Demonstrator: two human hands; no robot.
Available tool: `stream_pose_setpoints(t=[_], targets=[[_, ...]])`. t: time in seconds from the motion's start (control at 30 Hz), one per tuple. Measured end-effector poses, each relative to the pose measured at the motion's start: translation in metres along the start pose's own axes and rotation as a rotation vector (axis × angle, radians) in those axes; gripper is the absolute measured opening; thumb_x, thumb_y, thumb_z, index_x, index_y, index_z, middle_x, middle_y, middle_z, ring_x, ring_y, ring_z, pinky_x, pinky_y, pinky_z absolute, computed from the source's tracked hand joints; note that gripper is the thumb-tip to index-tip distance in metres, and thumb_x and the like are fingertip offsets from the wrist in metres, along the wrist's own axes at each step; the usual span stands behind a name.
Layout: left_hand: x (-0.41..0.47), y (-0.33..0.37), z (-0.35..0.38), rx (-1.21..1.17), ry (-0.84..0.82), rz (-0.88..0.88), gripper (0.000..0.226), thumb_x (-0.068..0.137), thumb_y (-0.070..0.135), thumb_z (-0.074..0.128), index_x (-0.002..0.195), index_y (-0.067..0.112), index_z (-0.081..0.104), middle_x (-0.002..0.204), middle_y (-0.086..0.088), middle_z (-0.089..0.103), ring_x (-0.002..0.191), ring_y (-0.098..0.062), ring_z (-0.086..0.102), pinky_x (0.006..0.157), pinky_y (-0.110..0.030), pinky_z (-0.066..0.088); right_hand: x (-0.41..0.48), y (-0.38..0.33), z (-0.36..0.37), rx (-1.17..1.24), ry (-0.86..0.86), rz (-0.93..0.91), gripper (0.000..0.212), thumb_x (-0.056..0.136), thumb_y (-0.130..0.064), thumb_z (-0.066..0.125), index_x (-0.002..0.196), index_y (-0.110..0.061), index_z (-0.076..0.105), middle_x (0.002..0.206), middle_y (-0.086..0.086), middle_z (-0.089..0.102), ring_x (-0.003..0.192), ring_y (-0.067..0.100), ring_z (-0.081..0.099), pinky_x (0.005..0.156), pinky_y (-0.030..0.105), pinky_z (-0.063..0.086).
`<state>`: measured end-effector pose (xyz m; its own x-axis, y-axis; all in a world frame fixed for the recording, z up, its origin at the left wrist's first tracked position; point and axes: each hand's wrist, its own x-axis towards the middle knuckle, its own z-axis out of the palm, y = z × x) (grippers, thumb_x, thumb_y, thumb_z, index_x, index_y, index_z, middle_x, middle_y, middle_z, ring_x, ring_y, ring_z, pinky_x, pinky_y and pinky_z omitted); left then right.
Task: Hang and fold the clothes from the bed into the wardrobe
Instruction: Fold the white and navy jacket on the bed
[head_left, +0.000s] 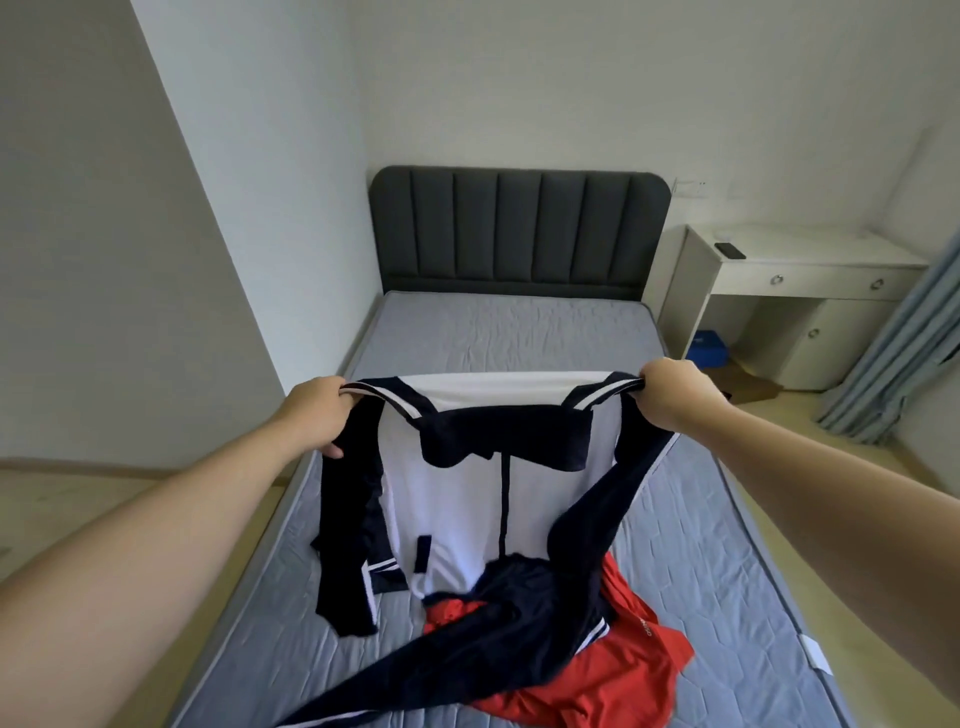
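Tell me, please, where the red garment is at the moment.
In the head view, the red garment lies on the mattress, low and right of centre, partly under a trailing sleeve of the navy-and-white top.

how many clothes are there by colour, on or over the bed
navy-and-white sailor-collar top, gripped by left hand and right hand: 1
red fabric garment, lying on grey quilted mattress: 1
total: 2
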<state>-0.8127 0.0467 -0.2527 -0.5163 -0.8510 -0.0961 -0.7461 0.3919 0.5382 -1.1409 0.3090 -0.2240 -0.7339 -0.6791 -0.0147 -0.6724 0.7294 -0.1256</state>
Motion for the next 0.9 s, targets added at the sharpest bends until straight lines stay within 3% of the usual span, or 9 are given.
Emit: stream_pose_setpoints(t=[0.1, 0.23, 0.3, 0.4, 0.5, 0.6, 0.73, 0.83, 0.9], targets=[[0.003, 0.004, 0.003, -0.161, 0.045, -0.006, 0.029, 0.102, 0.016, 0.036, 0.103, 0.009, 0.064, 0.099, -0.012, 0.065, 0.066, -0.031, 0.072, 0.058, -0.035, 0.06, 0.005, 0.002, 0.007, 0.182, 0.007, 0.073, 0.038, 0.1, -0.027, 0.045, 0.068, -0.008, 0.053, 0.068, 0.008, 0.055, 0.058, 0.021, 0.051, 0.045, 0.028, 0.031], [0.002, -0.007, 0.02, -0.267, 0.08, -0.091, 0.032, 0.103, 0.021, 0.037, 0.106, 0.005, 0.065, 0.101, -0.016, 0.066, 0.084, -0.036, 0.069, 0.076, -0.045, 0.061, -0.002, 0.014, 0.022, 0.497, 0.041, 0.14, 0.035, 0.094, -0.04, 0.057, 0.079, -0.008, 0.062, 0.075, 0.011, 0.063, 0.064, 0.024, 0.058, 0.049, 0.027, 0.039], [-0.002, -0.016, 0.036, -0.217, 0.056, -0.163, 0.036, 0.105, 0.026, 0.036, 0.098, 0.003, 0.062, 0.091, -0.015, 0.063, 0.079, -0.034, 0.064, 0.07, -0.039, 0.055, -0.008, 0.017, 0.035, 0.484, -0.004, 0.128, 0.029, 0.092, -0.039, 0.059, 0.079, -0.012, 0.061, 0.076, 0.008, 0.063, 0.066, 0.023, 0.06, 0.049, 0.026, 0.04], [-0.008, -0.036, 0.061, -0.192, 0.079, -0.217, 0.042, 0.104, 0.029, 0.038, 0.071, 0.008, 0.051, 0.066, -0.007, 0.049, 0.059, -0.022, 0.045, 0.054, -0.031, 0.032, -0.015, 0.023, 0.062, 0.381, -0.151, 0.093, 0.03, 0.093, -0.042, 0.056, 0.086, -0.014, 0.064, 0.081, 0.007, 0.065, 0.07, 0.022, 0.06, 0.053, 0.028, 0.045], [-0.013, -0.06, 0.078, -0.284, 0.039, -0.212, 0.036, 0.103, 0.029, 0.042, 0.078, 0.01, 0.058, 0.073, -0.008, 0.054, 0.068, -0.022, 0.049, 0.063, -0.032, 0.037, -0.024, 0.029, 0.085, 0.31, -0.368, 0.091, 0.043, 0.095, -0.051, 0.05, 0.103, -0.012, 0.067, 0.098, 0.005, 0.067, 0.087, 0.025, 0.062, 0.074, 0.033, 0.049], [-0.021, -0.078, 0.095, -0.514, -0.128, -0.366, 0.034, 0.103, 0.041, 0.047, 0.113, 0.013, 0.064, 0.107, -0.008, 0.064, 0.098, -0.026, 0.061, 0.093, -0.04, 0.049, -0.033, 0.035, 0.103, 0.398, -0.623, 0.163, 0.051, 0.092, -0.058, 0.052, 0.111, -0.013, 0.064, 0.105, 0.001, 0.068, 0.096, 0.023, 0.065, 0.087, 0.033, 0.051], [-0.033, -0.101, 0.102, -0.42, -0.426, -0.547, 0.057, 0.089, 0.067, 0.055, 0.099, 0.012, 0.066, 0.092, -0.008, 0.077, 0.078, -0.022, 0.073, 0.069, -0.031, 0.053, -0.046, 0.043, 0.117, 0.496, -0.981, 0.39, 0.065, 0.079, -0.066, 0.068, 0.11, -0.009, 0.067, 0.096, 0.008, 0.077, 0.084, 0.024, 0.075, 0.073, 0.033, 0.059], [-0.039, -0.115, 0.104, -0.308, -0.678, -0.64, 0.067, 0.08, 0.076, 0.057, 0.101, 0.014, 0.071, 0.089, -0.009, 0.078, 0.077, -0.024, 0.076, 0.062, -0.029, 0.056, -0.048, 0.043, 0.128, 0.419, -1.209, 0.435, 0.078, 0.074, -0.073, 0.069, 0.118, -0.009, 0.065, 0.102, 0.01, 0.076, 0.089, 0.023, 0.075, 0.075, 0.032, 0.057], [-0.04, -0.122, 0.111, -0.268, -0.776, -0.697, 0.071, 0.079, 0.075, 0.057, 0.105, 0.011, 0.072, 0.092, -0.011, 0.078, 0.078, -0.026, 0.076, 0.062, -0.03, 0.057, -0.047, 0.038, 0.141, 0.342, -1.266, 0.456, 0.081, 0.071, -0.076, 0.069, 0.116, -0.009, 0.066, 0.098, 0.01, 0.077, 0.083, 0.021, 0.076, 0.074, 0.031, 0.056]])
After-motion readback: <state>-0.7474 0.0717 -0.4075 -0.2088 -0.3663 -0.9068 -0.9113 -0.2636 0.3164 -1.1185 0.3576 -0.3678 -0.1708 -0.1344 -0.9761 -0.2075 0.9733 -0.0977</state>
